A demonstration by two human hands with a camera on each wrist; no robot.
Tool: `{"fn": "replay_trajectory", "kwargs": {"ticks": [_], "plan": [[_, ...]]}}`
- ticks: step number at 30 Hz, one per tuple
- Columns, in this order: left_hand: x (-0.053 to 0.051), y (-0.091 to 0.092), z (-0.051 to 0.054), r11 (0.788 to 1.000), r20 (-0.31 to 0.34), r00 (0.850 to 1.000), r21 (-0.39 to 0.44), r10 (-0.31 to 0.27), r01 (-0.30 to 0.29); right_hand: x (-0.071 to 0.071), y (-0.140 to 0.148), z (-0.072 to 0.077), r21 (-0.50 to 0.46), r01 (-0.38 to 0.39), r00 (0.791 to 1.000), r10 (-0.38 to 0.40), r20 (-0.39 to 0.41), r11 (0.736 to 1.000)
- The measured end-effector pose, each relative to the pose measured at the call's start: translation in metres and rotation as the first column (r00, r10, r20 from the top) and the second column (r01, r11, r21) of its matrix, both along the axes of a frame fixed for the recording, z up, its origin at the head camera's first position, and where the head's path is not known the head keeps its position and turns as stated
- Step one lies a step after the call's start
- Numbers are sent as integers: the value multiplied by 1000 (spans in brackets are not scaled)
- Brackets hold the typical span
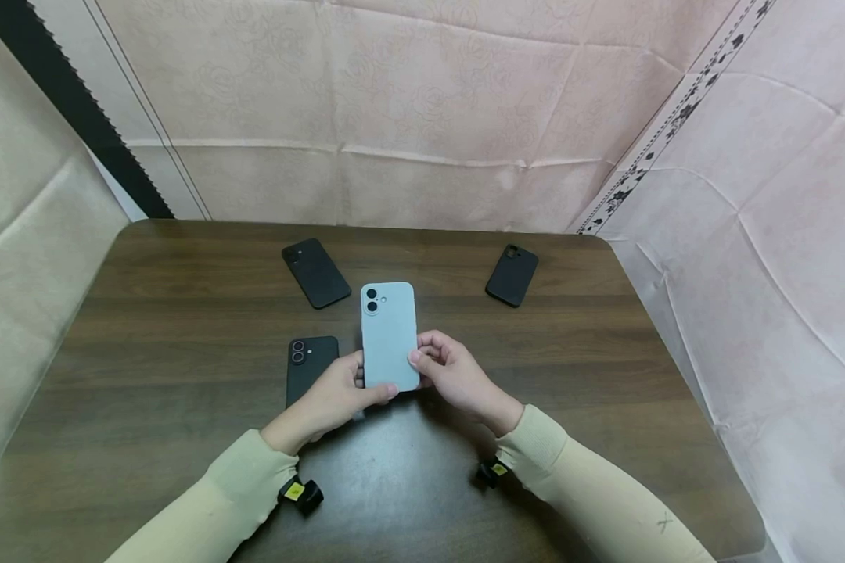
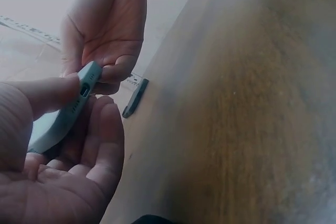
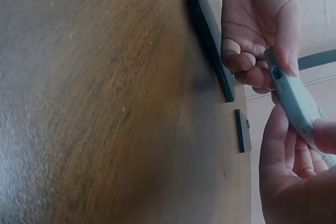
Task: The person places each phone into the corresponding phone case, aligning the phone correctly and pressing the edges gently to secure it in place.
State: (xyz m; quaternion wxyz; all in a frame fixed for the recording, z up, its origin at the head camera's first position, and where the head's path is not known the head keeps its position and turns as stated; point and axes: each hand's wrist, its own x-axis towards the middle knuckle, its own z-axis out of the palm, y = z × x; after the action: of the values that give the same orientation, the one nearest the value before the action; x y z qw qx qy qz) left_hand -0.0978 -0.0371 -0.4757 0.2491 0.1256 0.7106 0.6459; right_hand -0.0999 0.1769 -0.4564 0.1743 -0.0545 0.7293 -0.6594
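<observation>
Both hands hold a light blue phone [image 1: 389,336] upright above the table, its back with two dark camera lenses facing the head camera. My left hand [image 1: 334,395] grips its lower left corner, thumb across the back. On the lower right edge, my right hand [image 1: 458,374] pinches it between thumb and fingers. The phone's bottom edge [image 2: 85,88] shows a port and small holes in the left wrist view. Partly hidden behind the left hand lies a black phone [image 1: 310,366] with two ringed lenses. Whether the light blue back is a case cannot be told.
A dark phone or case [image 1: 317,274] lies slantwise at the back left of the wooden table [image 1: 605,375]. Another black one [image 1: 512,275], with a square camera area, lies at the back right. Pale cloth [image 1: 429,102] hangs behind the table's rear edge and along both sides.
</observation>
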Motion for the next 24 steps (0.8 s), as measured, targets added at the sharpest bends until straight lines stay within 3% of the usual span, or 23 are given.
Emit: {"fn": "replay_trajectory", "kwargs": {"ticks": [3,6,11,19,24], "plan": [[-3,-1,1,999,27,999,28,26,-27,0,1,2,13,-3,1000,3,-1,1000],[-6,-2,2,995,42,995,40,91,-92,0,3,3,24,-12,1000,11,15,1000],[-10,-6,6,982,19,982,24,189,-189,0,6,2,53,-46,998,43,49,998],[-11,-4,4,975,22,975,3,220,-220,0,11,1,89,-96,994,91,57,991],[-10,-1,2,972,5,974,-51,228,-228,-4,20,-1,188,-107,994,109,4,976]]}}
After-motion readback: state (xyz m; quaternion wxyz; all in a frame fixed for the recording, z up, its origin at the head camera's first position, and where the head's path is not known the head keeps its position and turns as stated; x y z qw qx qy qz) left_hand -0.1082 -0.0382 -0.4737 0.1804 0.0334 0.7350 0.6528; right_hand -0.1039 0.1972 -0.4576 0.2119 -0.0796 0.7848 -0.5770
